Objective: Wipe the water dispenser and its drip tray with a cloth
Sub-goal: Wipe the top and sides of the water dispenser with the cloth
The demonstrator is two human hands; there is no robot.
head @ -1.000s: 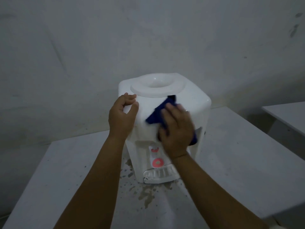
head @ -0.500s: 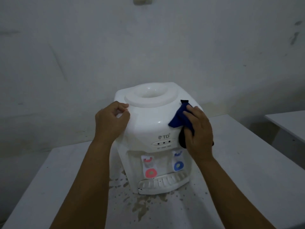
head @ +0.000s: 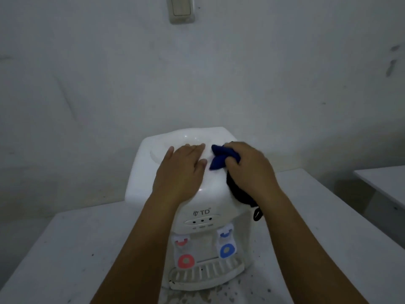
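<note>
The left hand (head: 179, 170) has moved onto the dispenser (head: 197, 194) top, fingers flat; the right hand (head: 247, 170) grips the cloth (head: 219, 160). Brace firmly, wipe overlapping strokes.

Only readable text: "TD" with a small round logo mark to its left, printed in dark letters on the front panel of the white plastic tabletop water dispenser (head: 201, 200), just above the oval panel with three small dots. Nothing legible on the red or blue tap markings, or elsewhere.
</note>
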